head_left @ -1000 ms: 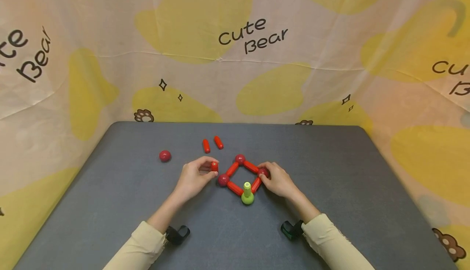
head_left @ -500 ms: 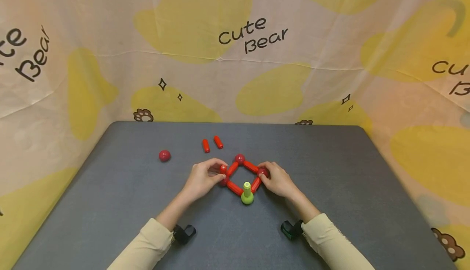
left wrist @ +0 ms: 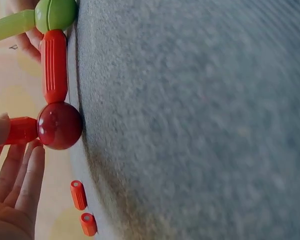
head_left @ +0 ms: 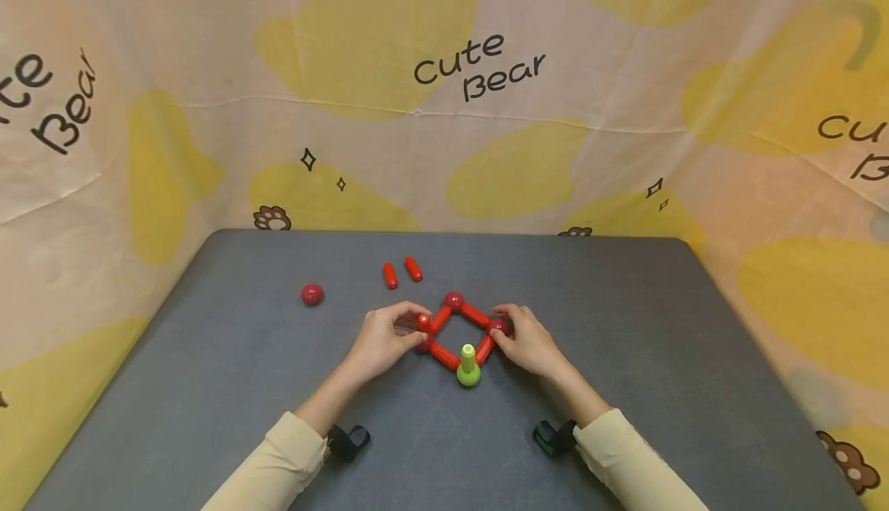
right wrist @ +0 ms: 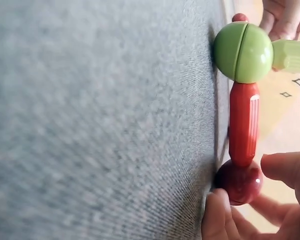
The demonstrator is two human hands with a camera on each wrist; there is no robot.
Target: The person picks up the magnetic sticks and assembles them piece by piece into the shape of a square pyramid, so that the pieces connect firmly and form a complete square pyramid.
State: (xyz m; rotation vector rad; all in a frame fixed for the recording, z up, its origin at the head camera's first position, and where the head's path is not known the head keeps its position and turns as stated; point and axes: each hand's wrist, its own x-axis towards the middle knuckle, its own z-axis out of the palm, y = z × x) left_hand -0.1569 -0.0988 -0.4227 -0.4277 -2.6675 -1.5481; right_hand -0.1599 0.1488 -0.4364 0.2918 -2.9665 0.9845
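Red plastic everywhere on my grey table, with one bit of green. My left hand is pinching an upright stick, and its lower end sits on top of the left-hand ball. My right hand has its fingers curled round the right-hand ball (can't tell if my thumb is really pressing, it's right beside the surface).

The whole diamond lies flat: four red sticks between those two balls, the far ball and the green ball, which has its own pale green stick standing up near me.

What worries me: I can't tell how firmly that upright is seated, so letting go off-centre could tip it. If I push sideways instead of straight down, the left-hand ball could roll and pop a joint. Tugging with my right could skew the shape too. Spares, two loose sticks and a loose ball, lie well apart from the right hand.
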